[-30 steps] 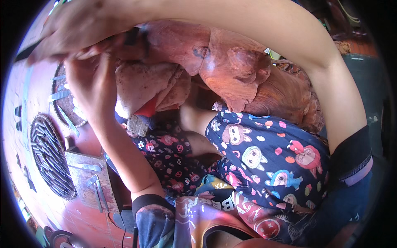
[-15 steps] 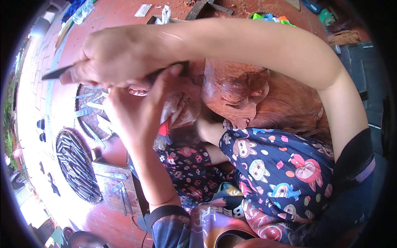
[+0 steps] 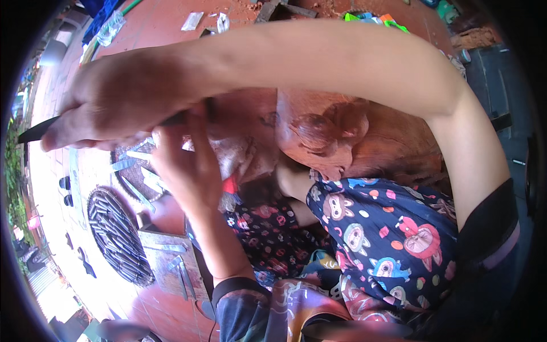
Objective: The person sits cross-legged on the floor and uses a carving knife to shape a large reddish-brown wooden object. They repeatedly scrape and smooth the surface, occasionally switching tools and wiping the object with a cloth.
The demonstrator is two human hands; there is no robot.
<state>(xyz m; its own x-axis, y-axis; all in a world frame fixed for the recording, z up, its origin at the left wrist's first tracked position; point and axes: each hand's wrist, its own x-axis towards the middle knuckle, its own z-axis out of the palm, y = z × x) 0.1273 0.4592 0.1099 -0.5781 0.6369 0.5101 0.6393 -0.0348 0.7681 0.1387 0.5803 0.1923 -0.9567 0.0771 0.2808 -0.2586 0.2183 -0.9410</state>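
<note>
A dark flat bar, like a file (image 3: pixel 39 130), sticks out past the fingers of my right hand (image 3: pixel 105 108), which is closed round it. My right arm arches across the upper view from the right. My left hand (image 3: pixel 185 162) is just below, blurred, its fingers and thumb bent in at the bar's inner part. The contact there is partly hidden by my right hand and wrist. Beyond my lap and under my right arm lies a large reddish-brown carved wood piece (image 3: pixel 322 134) with rounded relief shapes. A pale crumpled cloth (image 3: pixel 242 157) is beside it.
At left, a round woven tray (image 3: pixel 149 279) holds several dark rods. Above it, another woven tray (image 3: pixel 117 176) carries pale flat strips. A wooden block (image 3: pixel 156 268) with metal strips stands nearer. A plastic bottle (image 3: pixel 111 28) and small packet (image 3: pixel 192 21) lie on the tiled floor.
My right hand has moved left and slightly down with the bar, whose tip now reaches further toward the left edge. My left hand has shifted slightly; its thumb is less raised.
</note>
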